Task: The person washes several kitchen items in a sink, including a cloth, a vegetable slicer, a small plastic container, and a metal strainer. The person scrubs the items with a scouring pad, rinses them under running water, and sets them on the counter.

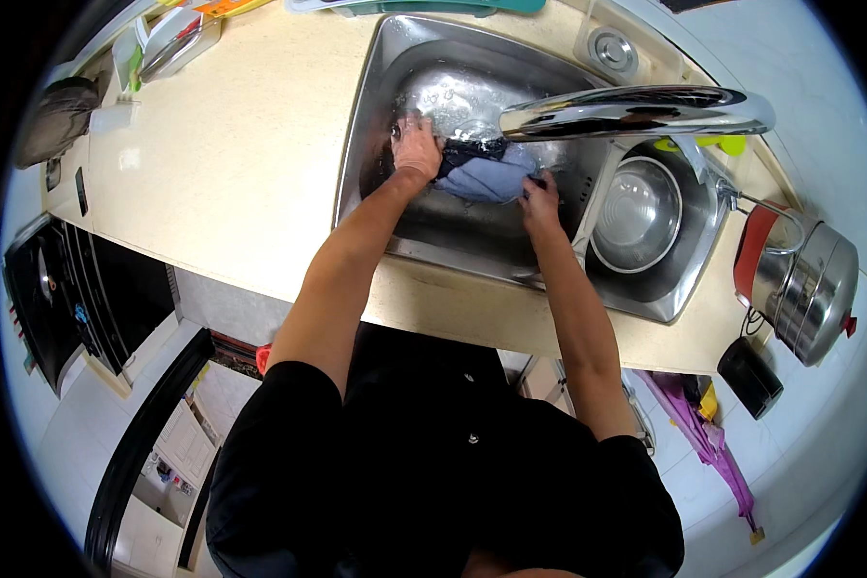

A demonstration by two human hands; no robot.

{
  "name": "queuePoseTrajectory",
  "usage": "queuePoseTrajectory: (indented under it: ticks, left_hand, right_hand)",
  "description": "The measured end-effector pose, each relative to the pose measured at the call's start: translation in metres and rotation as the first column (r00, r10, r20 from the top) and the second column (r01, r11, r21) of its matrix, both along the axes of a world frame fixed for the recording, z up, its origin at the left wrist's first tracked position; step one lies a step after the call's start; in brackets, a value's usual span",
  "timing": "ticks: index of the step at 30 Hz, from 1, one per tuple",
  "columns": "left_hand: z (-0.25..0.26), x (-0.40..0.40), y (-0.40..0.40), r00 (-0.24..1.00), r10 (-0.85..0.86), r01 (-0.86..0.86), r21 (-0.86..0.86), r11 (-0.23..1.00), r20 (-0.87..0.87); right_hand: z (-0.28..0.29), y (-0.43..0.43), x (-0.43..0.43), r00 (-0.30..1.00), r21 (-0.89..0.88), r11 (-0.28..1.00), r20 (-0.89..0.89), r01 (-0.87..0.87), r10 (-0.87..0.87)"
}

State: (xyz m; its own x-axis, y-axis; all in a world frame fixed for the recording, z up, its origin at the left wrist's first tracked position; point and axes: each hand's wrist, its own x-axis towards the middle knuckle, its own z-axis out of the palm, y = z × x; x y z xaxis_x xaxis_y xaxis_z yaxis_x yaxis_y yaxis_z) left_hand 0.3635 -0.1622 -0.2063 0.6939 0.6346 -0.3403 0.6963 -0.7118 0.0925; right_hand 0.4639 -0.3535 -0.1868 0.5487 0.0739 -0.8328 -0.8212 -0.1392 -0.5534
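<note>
A wet light-blue cloth (485, 178) lies bunched in the larger stainless-steel sink basin (433, 54), below the chrome faucet spout (621, 115). Dark fabric (469, 153) is bunched along its far side; I cannot tell whether the two are one piece. My right hand (542, 201) pinches the right end of the cloth, where a dark bit shows by the fingers. Palm down, my left hand (415, 148) reaches into the basin at the left end of the dark fabric, fingers a little apart. Water glistens and ripples around it.
The smaller basin holds a steel bowl (636, 217). On the right stand a steel pot (813, 289) and a black container (750, 377). A clear plastic box (591, 32) is behind the sink. Utensils lie in a tray (177, 50) at the countertop's (224, 144) far left.
</note>
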Motion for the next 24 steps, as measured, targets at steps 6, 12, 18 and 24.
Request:
queuePoseTrajectory:
  ticks: [6,12,18,24]
  left_hand:
    - [0.027,0.031,-0.069,0.951,0.224,-0.165,-0.265,0.950,0.212]
    - [0.086,0.035,-0.114,0.700,0.246,0.134,-0.461,0.877,0.671]
    - [0.082,0.035,-0.100,0.807,0.200,0.105,-0.469,0.877,0.556]
    - [0.044,0.028,-0.032,0.941,0.140,-0.037,-0.316,0.948,0.309]
  right_hand:
    - [-0.030,0.019,-0.014,0.998,-0.049,0.997,0.027,-0.054,0.055]
    - [-0.035,0.021,-0.008,0.863,0.410,0.907,-0.488,0.094,0.131]
    - [-0.008,0.036,-0.023,0.849,0.521,0.847,-0.398,-0.102,0.347]
    - [0.005,0.021,-0.029,0.920,0.515,0.855,-0.305,-0.058,0.246]
